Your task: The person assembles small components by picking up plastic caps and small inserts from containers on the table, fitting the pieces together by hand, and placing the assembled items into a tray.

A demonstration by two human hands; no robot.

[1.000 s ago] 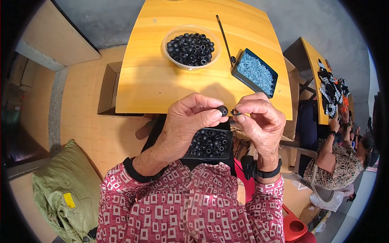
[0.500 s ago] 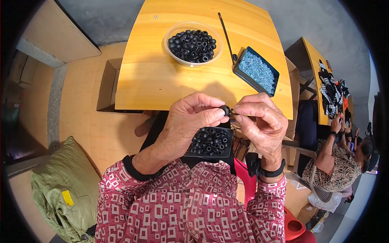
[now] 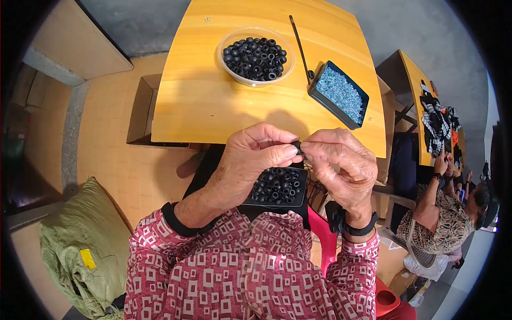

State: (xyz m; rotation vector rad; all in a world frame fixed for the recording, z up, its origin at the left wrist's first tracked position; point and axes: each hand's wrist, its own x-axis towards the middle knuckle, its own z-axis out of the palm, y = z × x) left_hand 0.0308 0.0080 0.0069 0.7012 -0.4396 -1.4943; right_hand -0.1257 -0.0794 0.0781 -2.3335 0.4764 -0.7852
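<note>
Just beyond the table's near edge, my left hand (image 3: 248,152) pinches a small black rounded plastic piece (image 3: 297,146) between thumb and fingers. It looks like the hollow beads in the tray below. My right hand (image 3: 344,165) comes against it from the right, thumb and forefinger closed at the piece. Whatever lies between those right fingertips is hidden. Below my hands, at my lap, sits a black tray (image 3: 305,188) of similar black hollow pieces (image 3: 278,185), partly covered by my left hand.
On the wooden table (image 3: 192,106) stand a clear round bowl (image 3: 255,83) of black pieces, a dark tray (image 3: 332,112) of small clear-bluish bits and a thin black rod (image 3: 299,45). A green sack (image 3: 85,240) lies at left. Another person (image 3: 442,218) sits at a table on the right.
My right fingertips have moved left and closed up against the black piece. The small gap between the hands is gone. My left hand keeps its pinch.
</note>
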